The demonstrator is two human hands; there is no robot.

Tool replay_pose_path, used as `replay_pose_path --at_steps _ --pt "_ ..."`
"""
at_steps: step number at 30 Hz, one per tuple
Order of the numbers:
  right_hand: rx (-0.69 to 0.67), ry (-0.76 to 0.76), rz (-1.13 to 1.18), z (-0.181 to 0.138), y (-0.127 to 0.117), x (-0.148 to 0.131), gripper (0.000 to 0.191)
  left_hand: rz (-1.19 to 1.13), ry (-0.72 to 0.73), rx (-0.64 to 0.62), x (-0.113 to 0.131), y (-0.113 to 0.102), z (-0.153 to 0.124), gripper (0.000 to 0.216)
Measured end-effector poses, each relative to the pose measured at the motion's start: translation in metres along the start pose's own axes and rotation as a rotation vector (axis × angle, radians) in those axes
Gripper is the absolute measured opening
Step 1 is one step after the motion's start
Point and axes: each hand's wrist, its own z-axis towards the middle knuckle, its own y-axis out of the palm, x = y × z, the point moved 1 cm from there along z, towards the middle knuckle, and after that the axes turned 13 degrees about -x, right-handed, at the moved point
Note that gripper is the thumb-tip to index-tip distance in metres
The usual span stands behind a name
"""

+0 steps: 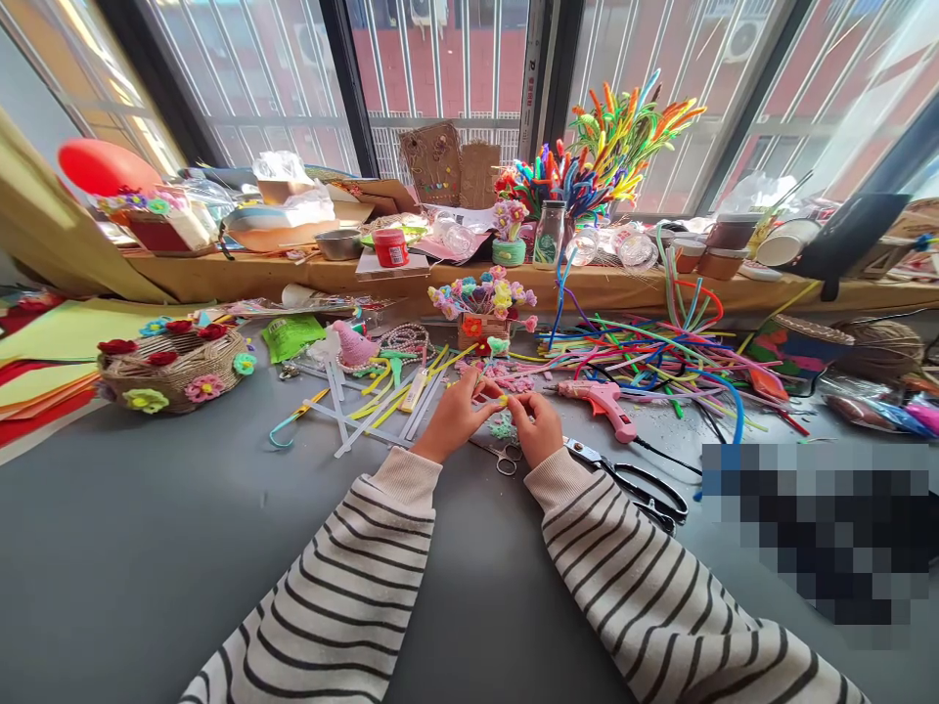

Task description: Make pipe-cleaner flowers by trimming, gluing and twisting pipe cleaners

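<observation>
A slip seems the likeliest trouble: the small yellow piece [503,401] shows only as a speck at the fingertips, so a loose pinch or an uneven tug between the two hands could drop it among the pink bits and the green flower [502,426] below, where it might be hard to pick out. The small scissors [506,458] lie just under the hands and the pink glue gun [603,403] beside the right hand [537,422]; a wrist lowered carelessly could knock the former, and a sideways sweep could catch the latter or its cord. The yellow piece sits in the gap between the hands, above the table [308,577], at the very tips. The left hand's [456,416] thumb and finger look pinched together on it; the right hand's fingertips are curled close beside it, but whether they grip it cannot be told.
</observation>
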Motion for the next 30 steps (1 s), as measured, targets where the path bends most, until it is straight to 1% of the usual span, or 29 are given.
replay_pose_path --at_steps 4,12,18,26,30 --pt "-0.001 -0.010 0.008 0.0004 0.0005 0.0006 0.022 0.018 0.006 0.005 -0.0003 0.0001 0.0001 0.022" --pt "0.000 -0.022 -0.008 0.0006 0.0017 0.0024 0.022 0.069 -0.017 0.040 0.0010 -0.0001 -0.0006 0.017" --pt "-0.004 -0.019 -0.012 0.0007 0.0023 0.0046 0.022 0.159 -0.022 0.073 0.0007 -0.0007 -0.0010 0.016" --pt "-0.002 -0.026 -0.010 0.0009 0.0018 0.0037 0.021 0.166 -0.024 0.072 -0.0014 -0.0014 -0.0013 0.013" --pt "0.038 -0.024 -0.016 0.0009 0.0007 0.0036 0.020 0.130 -0.012 0.030 0.0010 -0.0008 -0.0008 0.012"
